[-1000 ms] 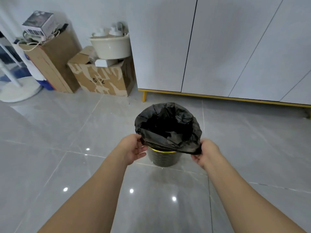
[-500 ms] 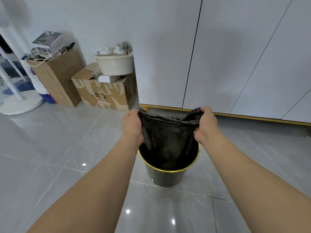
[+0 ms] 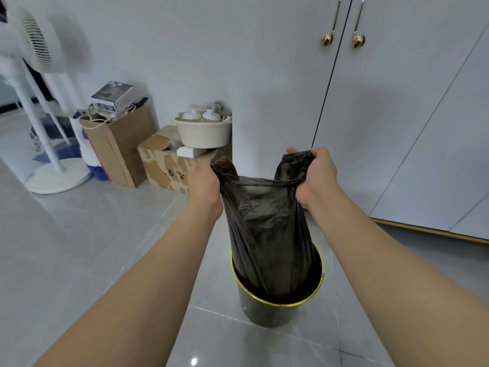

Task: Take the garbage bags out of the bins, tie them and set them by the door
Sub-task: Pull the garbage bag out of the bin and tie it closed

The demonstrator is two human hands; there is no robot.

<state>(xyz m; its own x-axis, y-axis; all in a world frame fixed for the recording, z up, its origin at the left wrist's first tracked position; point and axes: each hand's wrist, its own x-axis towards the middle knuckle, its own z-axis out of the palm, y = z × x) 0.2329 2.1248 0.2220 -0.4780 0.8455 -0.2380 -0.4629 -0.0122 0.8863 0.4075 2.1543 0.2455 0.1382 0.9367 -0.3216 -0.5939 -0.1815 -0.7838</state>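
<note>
A black garbage bag [image 3: 267, 229] hangs stretched above a small black bin with a yellow rim [image 3: 267, 312] on the grey tiled floor. The bag's lower end is still inside the bin. My left hand [image 3: 205, 181] grips the bag's left top corner and my right hand [image 3: 316, 173] grips the right top corner, both well above the bin. The bag's mouth is pulled taut between the two fists. What is inside the bag is hidden.
White cabinet doors [image 3: 397, 115] with gold knobs stand behind the bin on the right. Cardboard boxes [image 3: 164, 165], one carrying a cream basin [image 3: 202, 133], line the wall at the left. A white standing fan [image 3: 39, 107] is at far left.
Both hands took hold of the bag's rim on the bin and lifted it upward; most of the bag now hangs out of the bin. The view tilted up.
</note>
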